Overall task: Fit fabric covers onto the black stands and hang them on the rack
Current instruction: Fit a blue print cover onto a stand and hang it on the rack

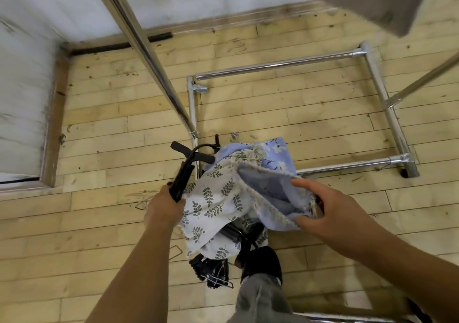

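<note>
Black folded stand (185, 171) is up over the wooden floor (99, 124), left hand (162, 207) wrapped round its lower end; right hand (323, 213) pinches open the pale blue fabric cover (268, 191) just beside it, above leaf-print white cloth (213, 206).

Two hands. The left hand (164, 206) grips one black stand (182, 176); the right hand (330, 213) pinches one blue flowered cover (270, 191). Between the two grips is one white leaf-print cover (211, 201). Below them is one heap of black stands (213, 270), perhaps three, too tangled to count. Beyond them is one chrome rack (278, 65).
</note>
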Demonstrator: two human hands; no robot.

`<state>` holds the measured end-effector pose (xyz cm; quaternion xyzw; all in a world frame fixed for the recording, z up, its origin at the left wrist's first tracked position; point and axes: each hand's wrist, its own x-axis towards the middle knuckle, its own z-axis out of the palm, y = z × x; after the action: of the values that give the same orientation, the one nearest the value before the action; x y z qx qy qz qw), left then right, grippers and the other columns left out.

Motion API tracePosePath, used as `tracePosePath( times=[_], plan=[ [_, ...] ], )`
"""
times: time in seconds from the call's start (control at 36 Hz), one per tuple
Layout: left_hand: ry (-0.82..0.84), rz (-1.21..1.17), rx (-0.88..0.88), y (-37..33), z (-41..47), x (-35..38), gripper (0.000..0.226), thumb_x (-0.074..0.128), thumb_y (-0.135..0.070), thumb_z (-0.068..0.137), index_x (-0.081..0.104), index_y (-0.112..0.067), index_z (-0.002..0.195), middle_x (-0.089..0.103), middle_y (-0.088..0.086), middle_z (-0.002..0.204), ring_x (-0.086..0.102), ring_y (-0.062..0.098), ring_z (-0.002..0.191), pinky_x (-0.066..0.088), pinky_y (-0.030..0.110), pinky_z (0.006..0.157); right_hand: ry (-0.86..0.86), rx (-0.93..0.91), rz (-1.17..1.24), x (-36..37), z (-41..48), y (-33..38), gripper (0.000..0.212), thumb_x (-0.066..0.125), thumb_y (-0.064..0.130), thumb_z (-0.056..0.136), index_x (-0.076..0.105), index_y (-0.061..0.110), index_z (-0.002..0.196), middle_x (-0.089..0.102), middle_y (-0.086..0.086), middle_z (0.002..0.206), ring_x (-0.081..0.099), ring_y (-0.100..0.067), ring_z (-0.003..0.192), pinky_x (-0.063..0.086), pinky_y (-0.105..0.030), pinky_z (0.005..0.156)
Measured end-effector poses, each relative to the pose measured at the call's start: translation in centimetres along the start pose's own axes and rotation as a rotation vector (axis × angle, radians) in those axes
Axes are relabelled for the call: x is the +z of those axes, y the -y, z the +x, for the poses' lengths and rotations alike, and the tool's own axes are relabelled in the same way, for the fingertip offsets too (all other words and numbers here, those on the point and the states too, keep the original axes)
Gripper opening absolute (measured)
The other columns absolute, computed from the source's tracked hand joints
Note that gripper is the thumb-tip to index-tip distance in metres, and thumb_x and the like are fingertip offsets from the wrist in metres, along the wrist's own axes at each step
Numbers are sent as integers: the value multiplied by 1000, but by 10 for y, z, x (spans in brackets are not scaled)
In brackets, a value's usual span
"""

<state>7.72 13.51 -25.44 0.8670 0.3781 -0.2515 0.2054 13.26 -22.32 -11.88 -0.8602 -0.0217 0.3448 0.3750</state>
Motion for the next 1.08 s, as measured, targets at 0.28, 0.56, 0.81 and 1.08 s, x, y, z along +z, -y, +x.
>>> tracePosePath(
  times=[0.28, 0.56, 0.81, 1.08],
  plan=[
    [-26, -51, 97, -31, -70, -54, 33, 69, -26, 88, 50, -20, 114, 65, 3, 84, 65, 22, 69, 48, 32, 58, -79, -23, -24, -41, -58, 0, 76, 81, 23, 86, 43, 41, 150, 74, 5, 95, 73, -16, 83, 61, -35, 79],
    [-137, 120, 279, -81, -156, -134, 36, 76, -34, 82, 48, -30, 104, 64, -6, 84, 65, 15, 72, 60, 39, 72, -129, -113, -120, -102, -127, 18, 74, 79, 27, 86, 43, 39, 149, 71, 4, 89, 66, -8, 73, 58, -23, 68],
    [-176, 199, 472, -132, -237, -191, 39, 78, -30, 85, 47, -26, 109, 63, -2, 93, 58, 12, 75, 47, 32, 64, -157, -229, -187, -147, -173, 24, 71, 77, 31, 88, 43, 41, 150, 65, 9, 113, 61, -5, 92, 47, -14, 71],
    [-249, 342, 638, -187, -320, -201, 38, 75, -35, 86, 47, -30, 111, 65, -5, 95, 63, 17, 80, 58, 42, 76, -248, -301, -75, -175, -204, -6, 64, 81, 28, 85, 53, 45, 141, 57, 26, 108, 48, 17, 88, 41, 1, 60]
  ],
)
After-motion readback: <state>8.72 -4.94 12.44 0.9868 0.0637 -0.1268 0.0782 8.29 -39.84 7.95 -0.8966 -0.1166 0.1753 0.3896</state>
